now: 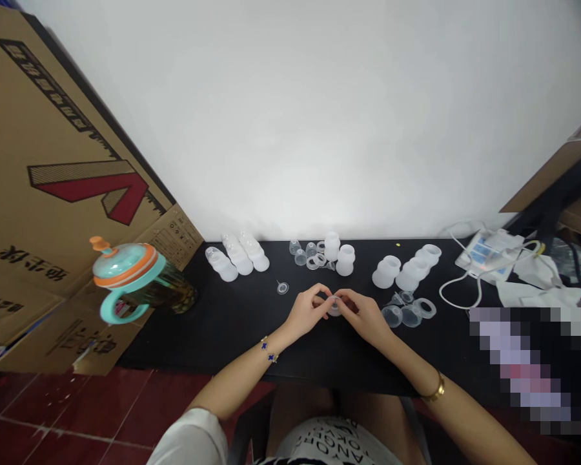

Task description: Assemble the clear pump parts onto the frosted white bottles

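At the middle of the black table, my left hand (pixel 305 315) and my right hand (pixel 363 318) meet around a small translucent bottle ring (pixel 336 310). Thumbs and fingertips of both hands pinch it; fingers partly cover it, so any part fitted inside is hard to make out. Left of my hands lies a clear disc with a thin stem (pixel 283 288). Beyond them stand two open white bottle bodies (pixel 345 261), with clear dome caps (pixel 300 258) and rings (pixel 312 261) beside. To the right are more open bottle bodies (pixel 386 272), dome caps (pixel 411 315) and a loose ring (pixel 425 308).
Three assembled white bottles (pixel 223 266) lie at the back left. A turquoise-lidded drink jug (pixel 145 278) stands at the left edge by large cardboard boxes (pixel 68 168). At right are a white cable (pixel 445 294), papers and plastic (pixel 537 287), and a pixelated area. A white wall rises behind.
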`<state>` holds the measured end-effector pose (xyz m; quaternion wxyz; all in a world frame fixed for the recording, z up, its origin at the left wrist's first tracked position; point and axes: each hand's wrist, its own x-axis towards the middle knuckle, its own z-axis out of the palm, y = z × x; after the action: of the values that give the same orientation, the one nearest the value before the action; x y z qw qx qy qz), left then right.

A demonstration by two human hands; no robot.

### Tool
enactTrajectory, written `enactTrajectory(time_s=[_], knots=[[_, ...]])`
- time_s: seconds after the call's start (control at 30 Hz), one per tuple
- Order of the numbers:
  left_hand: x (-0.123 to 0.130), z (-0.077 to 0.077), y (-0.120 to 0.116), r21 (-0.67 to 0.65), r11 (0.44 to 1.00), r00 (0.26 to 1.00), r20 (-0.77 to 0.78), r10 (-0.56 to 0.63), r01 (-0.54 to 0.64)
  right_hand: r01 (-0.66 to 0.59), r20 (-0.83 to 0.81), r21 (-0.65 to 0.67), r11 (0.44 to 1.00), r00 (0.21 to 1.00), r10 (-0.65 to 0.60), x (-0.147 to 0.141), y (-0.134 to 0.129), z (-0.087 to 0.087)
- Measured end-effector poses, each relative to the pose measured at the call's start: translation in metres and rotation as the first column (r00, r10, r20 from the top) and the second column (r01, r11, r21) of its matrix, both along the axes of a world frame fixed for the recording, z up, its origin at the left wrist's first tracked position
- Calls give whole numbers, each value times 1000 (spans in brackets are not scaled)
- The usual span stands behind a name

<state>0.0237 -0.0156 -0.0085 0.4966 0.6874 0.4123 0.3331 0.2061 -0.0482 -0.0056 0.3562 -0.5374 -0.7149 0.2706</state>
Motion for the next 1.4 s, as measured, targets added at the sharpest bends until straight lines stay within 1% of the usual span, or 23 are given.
enactTrajectory(time_s=[0.2,0.57,0.87,1.0,1.1,1.17,1.27,1.4], knots=[[0,-2,1,-4,1000,1000,-9,-16,16,-5,34,28,1000,999,4,-1,0,-5],[-1,-3,0,29,999,998,-54,-11,13,-19,6,7,1000,1000,19,-1,1,-8],[-1,-2,-1,63,998,994,-107,-10,17,-24,0,-2,1000,1000,24,-1,1,-5],[-2,-4,-1,85,996,992,-127,-16,28,-21,29,1,1000,999,21,-2,1,-5],[-2,-5,-1,70,997,995,-103,-21,28,-9,35,23,1000,999,8,-2,0,-6],[-1,-5,-1,54,998,998,-66,-11,14,8,6,33,999,1000,-8,-2,0,-6],[-1,-4,-1,37,998,999,-10,41,-41,27,-58,15,1000,998,-26,-1,1,-6],[-2,-3,0,30,996,996,25,80,-81,4,-87,0,1000,996,-4,0,2,-7]])
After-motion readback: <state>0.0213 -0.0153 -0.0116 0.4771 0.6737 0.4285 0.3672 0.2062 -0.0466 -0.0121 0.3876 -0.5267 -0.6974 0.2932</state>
